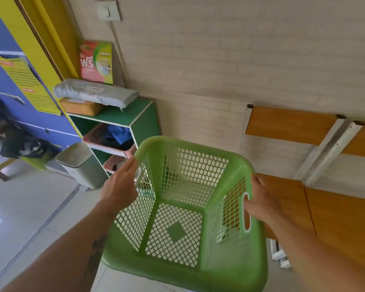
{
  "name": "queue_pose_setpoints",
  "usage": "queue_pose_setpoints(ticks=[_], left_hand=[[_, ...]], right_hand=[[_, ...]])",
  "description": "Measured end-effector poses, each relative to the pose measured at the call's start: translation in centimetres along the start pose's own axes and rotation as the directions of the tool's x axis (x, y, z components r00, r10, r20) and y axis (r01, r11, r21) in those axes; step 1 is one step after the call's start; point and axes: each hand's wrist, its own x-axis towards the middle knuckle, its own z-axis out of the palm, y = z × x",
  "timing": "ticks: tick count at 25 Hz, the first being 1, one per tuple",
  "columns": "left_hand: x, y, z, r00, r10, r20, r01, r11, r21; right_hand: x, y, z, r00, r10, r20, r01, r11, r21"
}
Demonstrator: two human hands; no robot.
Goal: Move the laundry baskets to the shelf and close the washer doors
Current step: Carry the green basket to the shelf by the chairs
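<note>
An empty green mesh laundry basket (183, 218) hangs in the air in front of me. My left hand (120, 186) grips its left handle and my right hand (261, 203) grips its right handle. Just beyond it to the left stands a green shelf unit (141, 123) against the brick wall. Two pink baskets (97, 138) sit on its inner shelves, the upper one holding blue cloth. No washer is in view.
A grey pedal bin (80, 163) stands on the floor left of the shelf. Grey and brown parcels (93, 93) and a red-green box (96, 62) lie on the shelf top. A wooden bench (335, 218) runs along the wall on the right. A person sits far left.
</note>
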Motion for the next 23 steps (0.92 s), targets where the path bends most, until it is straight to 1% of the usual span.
queue_pose_setpoints(ticks=[3,6,9,13,14,17,19,21,23], left_hand=[[5.1,-2.8,4.6,0.999,0.006,0.034,-0.004,0.998,-0.058],[9.0,-5.4,9.3,0.999,-0.002,0.039,0.007,0.992,-0.128],[11.8,-7.6,13.8,0.991,-0.073,0.11,0.093,0.977,-0.192],[15.5,-9.9,20.9,0.981,-0.089,0.173,0.133,0.955,-0.266],[16.6,-10.3,22.8,0.976,-0.111,0.188,0.162,0.945,-0.284],[19.3,-11.2,28.3,0.944,-0.243,0.222,0.309,0.884,-0.35],[20.7,-12.1,31.9,0.927,-0.295,0.231,0.365,0.847,-0.387],[21.7,-12.9,34.5,0.927,-0.291,0.235,0.365,0.84,-0.401],[22.3,-13.8,36.7,0.925,-0.289,0.247,0.371,0.827,-0.423]], right_hand=[[5.2,-1.6,3.7,0.998,0.056,-0.019,-0.056,0.998,-0.008],[9.8,-3.1,7.7,0.994,0.106,0.014,-0.105,0.993,-0.051],[13.3,-4.1,11.4,0.982,0.185,0.038,-0.181,0.979,-0.094],[17.8,-4.2,15.8,0.961,0.271,0.049,-0.261,0.953,-0.153],[19.1,-4.2,17.1,0.955,0.293,0.051,-0.282,0.946,-0.163],[22.5,-3.7,21.3,0.925,0.373,0.071,-0.353,0.913,-0.205],[24.4,-3.3,24.3,0.913,0.401,0.081,-0.372,0.897,-0.24],[25.7,-2.7,26.8,0.9,0.426,0.096,-0.399,0.891,-0.216],[26.9,-2.0,29.0,0.889,0.447,0.095,-0.432,0.89,-0.147]])
